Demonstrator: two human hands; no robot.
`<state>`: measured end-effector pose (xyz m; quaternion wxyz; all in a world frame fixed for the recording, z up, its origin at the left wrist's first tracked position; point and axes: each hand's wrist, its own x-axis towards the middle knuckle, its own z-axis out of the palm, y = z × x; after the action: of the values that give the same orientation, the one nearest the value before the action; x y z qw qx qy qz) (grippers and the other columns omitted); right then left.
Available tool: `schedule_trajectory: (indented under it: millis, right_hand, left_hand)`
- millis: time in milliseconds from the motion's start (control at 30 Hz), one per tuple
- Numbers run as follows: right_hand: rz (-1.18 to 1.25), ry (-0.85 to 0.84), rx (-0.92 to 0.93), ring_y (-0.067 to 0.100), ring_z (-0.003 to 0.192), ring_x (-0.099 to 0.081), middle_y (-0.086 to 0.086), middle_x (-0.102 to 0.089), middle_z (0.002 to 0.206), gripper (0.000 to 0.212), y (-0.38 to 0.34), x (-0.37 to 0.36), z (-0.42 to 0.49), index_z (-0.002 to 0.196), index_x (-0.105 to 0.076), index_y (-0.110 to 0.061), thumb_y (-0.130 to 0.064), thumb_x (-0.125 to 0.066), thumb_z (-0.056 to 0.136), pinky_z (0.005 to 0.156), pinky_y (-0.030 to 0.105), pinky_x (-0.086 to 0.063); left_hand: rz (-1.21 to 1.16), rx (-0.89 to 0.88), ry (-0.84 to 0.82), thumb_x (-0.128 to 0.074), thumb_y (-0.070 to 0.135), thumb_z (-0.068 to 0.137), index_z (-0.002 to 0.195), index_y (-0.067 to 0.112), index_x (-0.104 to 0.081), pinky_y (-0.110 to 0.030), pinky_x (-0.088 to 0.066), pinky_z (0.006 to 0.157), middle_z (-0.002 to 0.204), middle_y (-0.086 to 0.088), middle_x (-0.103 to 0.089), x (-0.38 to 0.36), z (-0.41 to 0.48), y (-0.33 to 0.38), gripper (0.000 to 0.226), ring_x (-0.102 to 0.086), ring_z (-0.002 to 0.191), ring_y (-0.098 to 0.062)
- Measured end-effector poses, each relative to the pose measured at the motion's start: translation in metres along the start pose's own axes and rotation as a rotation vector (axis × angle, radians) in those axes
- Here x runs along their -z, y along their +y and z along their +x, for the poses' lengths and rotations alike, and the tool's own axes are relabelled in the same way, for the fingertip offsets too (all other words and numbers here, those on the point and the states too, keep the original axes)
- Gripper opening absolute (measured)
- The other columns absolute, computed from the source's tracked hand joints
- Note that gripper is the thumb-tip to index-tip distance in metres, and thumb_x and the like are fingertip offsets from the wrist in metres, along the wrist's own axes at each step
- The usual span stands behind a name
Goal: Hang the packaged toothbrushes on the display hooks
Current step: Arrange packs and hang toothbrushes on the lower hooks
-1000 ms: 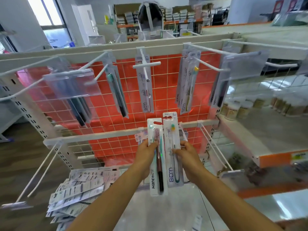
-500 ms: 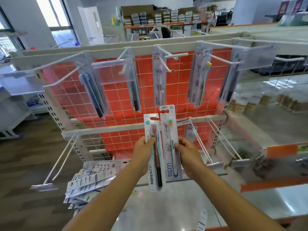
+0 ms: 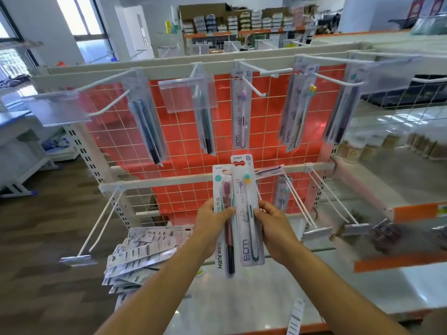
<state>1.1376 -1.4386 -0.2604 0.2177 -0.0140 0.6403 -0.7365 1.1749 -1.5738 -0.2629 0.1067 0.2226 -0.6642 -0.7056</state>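
The left hand (image 3: 210,228) grips a Hane toothbrush pack (image 3: 220,252), thumb laid across its front and fingers behind. The right hand (image 3: 275,228) pinches the right edge of a BDM toothbrush pack (image 3: 244,201), thumb on the front. Both packs stand upright side by side. The BDM pack overlaps the Hane pack's right edge and rises higher, and its top edge crosses the lower rail (image 3: 169,181).

Above, the upper rail (image 3: 169,66) carries a row of hooks in front of the red grid panel (image 3: 183,131). The centre hook (image 3: 256,89) juts out with its tip bare, and a purple-headed BDM pack (image 3: 242,112) hangs at its root against the grid. To the left hang a dark-brush pack (image 3: 147,126) and another pack (image 3: 205,131) partly behind a clear tag holder (image 3: 188,95). To the right hang a yellow-headed BDM pack (image 3: 295,112) and a hanging Hane pack (image 3: 341,112).

On the lower rail, the left hook (image 3: 101,226) slopes down toward the camera with a bare shaft, well apart from the hands. Just right of the held packs, a lower hook (image 3: 300,204) has a small pack (image 3: 281,192) near its root and open shaft ahead of it. A farther hook (image 3: 333,197) beside it is bare.

A pile of packs (image 3: 145,250) lies on the shelf (image 3: 242,298) below and left of the left forearm, its edges fanned out.
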Motion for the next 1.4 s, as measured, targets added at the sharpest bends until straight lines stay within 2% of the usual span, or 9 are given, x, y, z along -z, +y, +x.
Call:
schedule_trajectory:
  millis: [333, 467, 600, 700, 800, 1000, 1167, 1300, 1400]
  right_hand:
    - [-0.014, -0.044, -0.023, 0.017, 0.073, -0.070, 0.006, -0.073, 0.086, 0.020, -0.011, 0.000, 0.017, 0.098, -0.065, -0.012, -0.011, -0.045, 0.100, 0.058, 0.027, -0.051]
    - [-0.032, -0.070, -0.047, 0.020, 0.078, -0.069, 0.008, -0.073, 0.091, 0.020, -0.011, -0.004, 0.020, 0.101, -0.065, -0.012, -0.012, -0.045, 0.100, 0.061, 0.028, -0.051]
    - [-0.051, -0.095, -0.059, 0.027, 0.090, -0.069, 0.010, -0.073, 0.098, 0.020, -0.009, -0.006, 0.023, 0.103, -0.066, -0.012, -0.013, -0.046, 0.100, 0.073, 0.036, -0.055]
    - [-0.061, -0.110, -0.065, 0.028, 0.092, -0.069, 0.011, -0.073, 0.098, 0.019, -0.009, -0.002, 0.023, 0.103, -0.066, -0.011, -0.015, -0.047, 0.100, 0.078, 0.039, -0.056]
    - [-0.061, -0.110, -0.059, 0.027, 0.086, -0.070, 0.010, -0.074, 0.094, 0.018, -0.011, 0.006, 0.024, 0.100, -0.066, -0.010, -0.015, -0.048, 0.099, 0.072, 0.037, -0.056]
    - [0.015, -0.112, -0.053, 0.022, 0.082, -0.070, 0.010, -0.074, 0.094, 0.020, -0.015, 0.028, 0.023, 0.104, -0.065, -0.008, -0.010, -0.046, 0.099, 0.068, 0.032, -0.054]
    - [0.062, -0.099, -0.038, 0.015, 0.075, -0.071, 0.005, -0.074, 0.089, 0.020, -0.018, 0.051, 0.021, 0.104, -0.065, -0.010, -0.009, -0.045, 0.099, 0.063, 0.028, -0.053]
    - [0.084, -0.078, -0.023, 0.014, 0.070, -0.071, 0.003, -0.074, 0.084, 0.020, -0.021, 0.065, 0.019, 0.102, -0.066, -0.010, -0.009, -0.046, 0.099, 0.058, 0.025, -0.053]
    - [0.087, -0.058, -0.019, 0.018, 0.075, -0.071, 0.007, -0.075, 0.088, 0.019, -0.023, 0.075, 0.018, 0.104, -0.066, -0.009, -0.010, -0.047, 0.098, 0.062, 0.029, -0.053]
  left_hand:
    - [-0.110, 0.007, 0.075, -0.053, 0.013, 0.098, 0.105, 0.009, -0.065, -0.037, -0.057, 0.077, 0.099, -0.011, -0.074, -0.003, 0.005, 0.009, 0.014, -0.070, 0.094, -0.028]
    - [-0.120, 0.019, 0.118, -0.052, 0.012, 0.099, 0.102, 0.012, -0.066, -0.034, -0.056, 0.073, 0.097, -0.009, -0.074, 0.001, 0.006, 0.006, 0.014, -0.071, 0.091, -0.025]
    - [-0.126, 0.019, 0.159, -0.052, 0.012, 0.099, 0.097, 0.014, -0.067, -0.029, -0.054, 0.069, 0.091, -0.004, -0.074, 0.004, 0.005, 0.004, 0.015, -0.071, 0.084, -0.019]
    - [-0.121, 0.042, 0.178, -0.050, 0.013, 0.100, 0.098, 0.014, -0.067, -0.039, -0.056, 0.080, 0.097, -0.008, -0.074, 0.001, 0.006, 0.004, 0.018, -0.070, 0.094, -0.026]
    - [-0.127, 0.056, 0.189, -0.049, 0.014, 0.100, 0.100, 0.014, -0.067, -0.047, -0.054, 0.092, 0.102, -0.011, -0.073, -0.007, 0.006, 0.005, 0.018, -0.068, 0.100, -0.030]
    - [-0.134, 0.057, 0.135, -0.045, 0.017, 0.102, 0.109, 0.007, -0.064, -0.049, -0.055, 0.089, 0.102, -0.015, -0.073, -0.028, 0.005, 0.007, 0.022, -0.069, 0.100, -0.034]
    - [-0.125, 0.053, 0.097, -0.045, 0.018, 0.102, 0.105, 0.006, -0.065, -0.051, -0.055, 0.090, 0.099, -0.016, -0.073, -0.050, 0.006, 0.007, 0.023, -0.068, 0.098, -0.036]
    - [-0.050, 0.028, 0.047, -0.056, 0.015, 0.097, 0.106, 0.009, -0.065, -0.045, -0.057, 0.085, 0.100, -0.012, -0.073, -0.068, 0.005, 0.007, 0.014, -0.071, 0.095, -0.030]
    - [-0.022, 0.018, 0.031, -0.063, 0.004, 0.090, 0.107, 0.010, -0.065, -0.044, -0.058, 0.086, 0.101, -0.010, -0.074, -0.077, 0.005, 0.007, 0.018, -0.071, 0.095, -0.028]
